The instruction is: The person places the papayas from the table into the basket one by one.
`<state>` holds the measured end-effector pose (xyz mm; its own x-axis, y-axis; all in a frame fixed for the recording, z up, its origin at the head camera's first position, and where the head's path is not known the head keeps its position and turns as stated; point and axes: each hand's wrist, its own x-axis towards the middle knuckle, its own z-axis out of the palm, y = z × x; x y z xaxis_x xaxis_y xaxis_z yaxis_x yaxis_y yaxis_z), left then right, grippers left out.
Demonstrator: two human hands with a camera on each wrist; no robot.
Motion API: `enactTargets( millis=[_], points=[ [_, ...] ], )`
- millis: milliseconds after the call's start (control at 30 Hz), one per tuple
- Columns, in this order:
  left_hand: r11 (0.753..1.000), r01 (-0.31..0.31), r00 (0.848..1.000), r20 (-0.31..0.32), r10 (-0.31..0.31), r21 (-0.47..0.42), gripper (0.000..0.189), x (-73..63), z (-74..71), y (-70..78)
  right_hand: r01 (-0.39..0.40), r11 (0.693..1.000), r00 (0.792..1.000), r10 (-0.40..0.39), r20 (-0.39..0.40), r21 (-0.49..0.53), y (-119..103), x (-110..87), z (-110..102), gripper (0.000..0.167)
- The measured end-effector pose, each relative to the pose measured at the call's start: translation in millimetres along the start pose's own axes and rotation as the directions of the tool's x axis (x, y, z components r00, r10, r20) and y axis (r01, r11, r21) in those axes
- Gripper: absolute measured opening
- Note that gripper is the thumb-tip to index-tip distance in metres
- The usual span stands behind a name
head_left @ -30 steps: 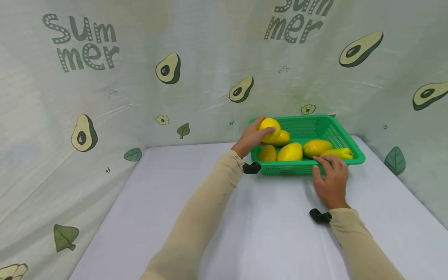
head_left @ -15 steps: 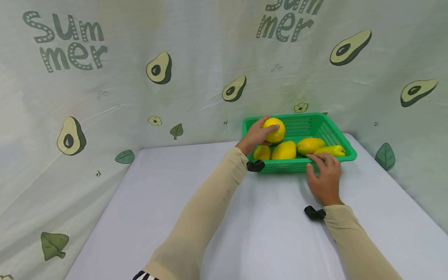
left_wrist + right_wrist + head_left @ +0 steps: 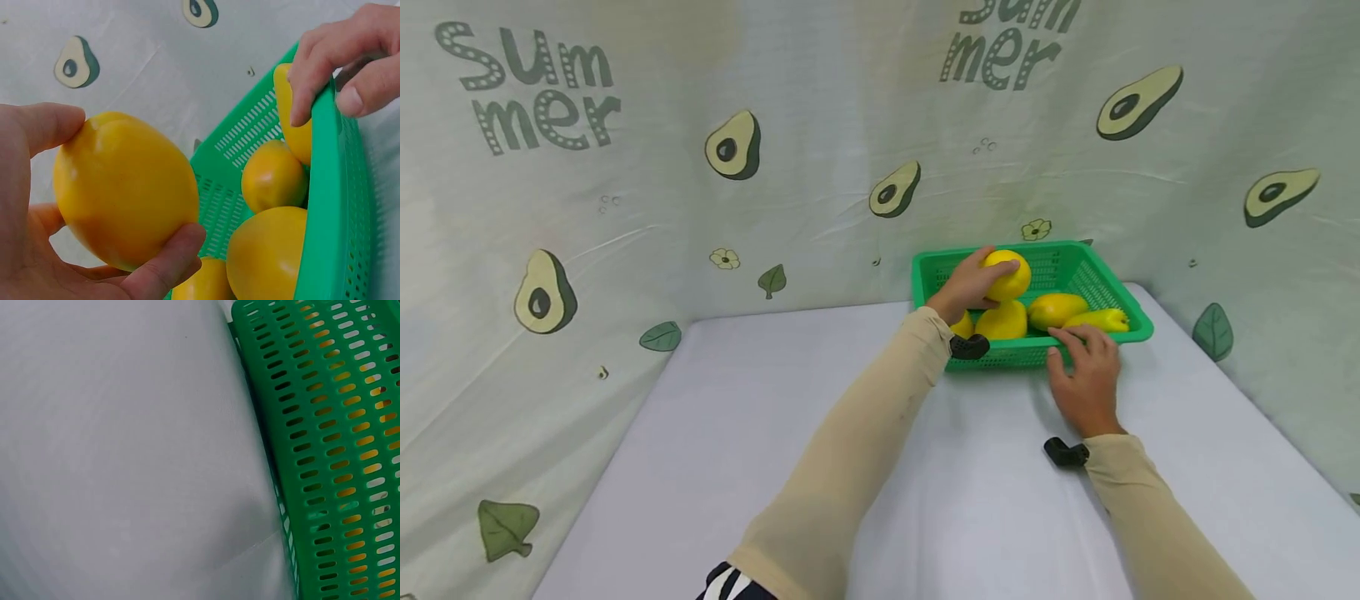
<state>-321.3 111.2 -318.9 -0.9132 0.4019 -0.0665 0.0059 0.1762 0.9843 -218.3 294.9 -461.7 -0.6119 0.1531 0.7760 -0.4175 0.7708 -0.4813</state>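
Observation:
My left hand (image 3: 966,287) holds a mango (image 3: 1009,279) above the green basket (image 3: 1022,357). In the left wrist view, the fingers and thumb grip this smooth yellow-orange mango (image 3: 125,187) at its sides. At the basket's front rim, my right hand (image 3: 1086,379) pinches the edge; the left wrist view has its fingers inside and its thumb outside. Inside the basket lie more yellow mangoes (image 3: 1002,321) and a longer yellow fruit (image 3: 1101,321) at the right end. Only the basket's slotted wall (image 3: 331,450) and the cloth show in the right wrist view; the right hand is out of that frame.
A white cloth covers the table (image 3: 775,400). Behind it hangs a pale curtain (image 3: 820,108) printed with avocados, leaves and lettering. The basket stands at the table's far right, close to the curtain.
My left hand has carried the mango a little to the right over the basket, relative to the fruit in it. The right hand stays on the rim. The head view has shifted slightly.

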Motion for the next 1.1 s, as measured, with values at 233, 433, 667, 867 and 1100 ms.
enactTargets(
  millis=[233, 433, 667, 867, 1100],
  points=[
    [1.0, 0.008, 1.0, -0.013, -0.008, 0.0, 0.073, 2.6, 6.9, 5.8, -0.006, 1.0, 1.0, 0.006, -0.003, -0.006, -1.4, 3.1, -1.1, 0.029],
    [1.0, 0.025, 0.998, -0.062, -0.025, -0.012, 0.071, 1.8, 11.2, 5.5, -0.014, 1.0, 1.0, 0.014, 0.007, -0.025, -4.8, 0.5, -1.4, 0.029],
    [0.997, 0.057, 0.995, -0.076, -0.061, -0.052, 0.071, 1.2, 17.1, -1.0, -0.001, 0.999, 1.0, 0.001, 0.002, -0.032, -4.9, -0.6, -2.2, 0.029],
    [0.996, 0.031, 0.998, -0.06, -0.036, -0.085, 0.073, 2.6, 16.1, 2.9, 0.025, 0.999, 1.0, -0.026, -0.013, -0.022, -4.4, 5.3, -1.6, 0.028],
    [0.995, 0.04, 0.997, -0.063, -0.046, -0.089, 0.072, 2.0, 21.4, -0.2, -0.018, 1.0, 1.0, 0.019, 0.011, -0.025, -5.5, -1.4, -2.0, 0.029]
  ],
)
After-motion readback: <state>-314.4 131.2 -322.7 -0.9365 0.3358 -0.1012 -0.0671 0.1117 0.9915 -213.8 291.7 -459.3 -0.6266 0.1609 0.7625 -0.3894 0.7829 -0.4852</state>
